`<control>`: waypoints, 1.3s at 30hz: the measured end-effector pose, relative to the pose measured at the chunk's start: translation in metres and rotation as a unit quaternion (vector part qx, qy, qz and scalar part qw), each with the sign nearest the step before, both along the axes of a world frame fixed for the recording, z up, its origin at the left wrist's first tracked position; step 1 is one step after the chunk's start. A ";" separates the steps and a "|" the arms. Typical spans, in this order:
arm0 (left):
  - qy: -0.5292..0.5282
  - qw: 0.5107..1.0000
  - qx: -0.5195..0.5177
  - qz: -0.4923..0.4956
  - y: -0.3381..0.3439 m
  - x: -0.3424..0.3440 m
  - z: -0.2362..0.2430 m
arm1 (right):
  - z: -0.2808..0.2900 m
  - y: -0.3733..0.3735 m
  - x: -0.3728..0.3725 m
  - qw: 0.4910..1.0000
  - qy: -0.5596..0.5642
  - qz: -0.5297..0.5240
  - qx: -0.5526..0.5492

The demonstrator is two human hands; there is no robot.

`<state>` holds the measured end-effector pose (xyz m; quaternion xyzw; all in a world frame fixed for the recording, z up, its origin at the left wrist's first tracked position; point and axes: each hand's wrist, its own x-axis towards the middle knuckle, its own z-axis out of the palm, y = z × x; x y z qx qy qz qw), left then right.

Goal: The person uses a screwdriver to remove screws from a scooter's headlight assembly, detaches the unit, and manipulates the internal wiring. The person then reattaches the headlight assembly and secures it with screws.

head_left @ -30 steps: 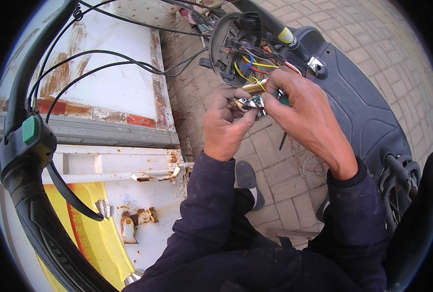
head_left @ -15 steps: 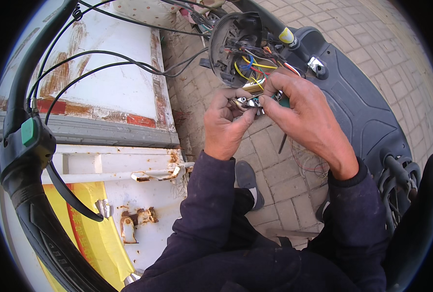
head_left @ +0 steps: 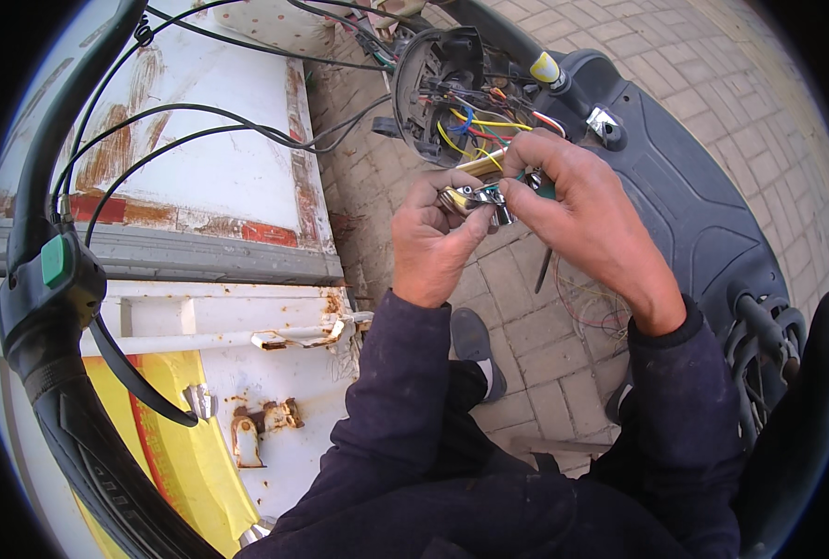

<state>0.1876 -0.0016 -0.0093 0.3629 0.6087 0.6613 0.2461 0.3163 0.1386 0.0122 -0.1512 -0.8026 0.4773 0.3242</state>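
A small shiny metal piece (head_left: 475,197), chrome with a yellowish side, is gripped between the thumb and curled fingers of my left hand (head_left: 430,238). Right up against its other end, my right hand (head_left: 582,200) is closed in a pinch. A thin green wire (head_left: 500,183) runs by my right fingertips, but they hide whether they hold it. Something green (head_left: 547,190) shows under my right palm, and a dark thin rod (head_left: 543,270) sticks out below. Just beyond both hands, yellow, blue, red and white wires (head_left: 489,126) spill from an opened black round housing (head_left: 424,102).
On the right lies a dark plastic scooter footboard (head_left: 685,186). A black handlebar grip (head_left: 88,429) with a green button (head_left: 56,261) rises at the left. Black cables (head_left: 200,112) cross a rusty white panel (head_left: 210,177). Paving bricks (head_left: 536,326) lie below.
The black housing and its wires have shifted slightly left in the picture. My right fingers have moved a little along the metal piece; my left hand keeps its hold.
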 end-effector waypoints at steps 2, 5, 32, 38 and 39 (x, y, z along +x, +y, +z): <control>0.047 0.999 -0.012 0.010 0.002 0.001 -0.002 | 0.002 -0.003 0.001 0.998 -0.007 -0.020 0.053; 0.116 0.992 -0.041 0.016 0.005 0.004 -0.006 | 0.003 -0.005 0.001 0.996 -0.022 -0.027 0.085; -0.011 0.996 -0.075 -0.055 0.005 0.002 -0.009 | 0.005 0.005 0.005 0.973 -0.041 -0.019 0.224; -0.102 0.990 -0.068 -0.075 0.005 0.006 -0.005 | 0.005 0.007 0.007 0.979 -0.058 0.009 0.193; -0.112 0.989 -0.067 -0.072 0.004 0.007 -0.005 | 0.004 0.008 0.007 0.981 -0.062 0.013 0.183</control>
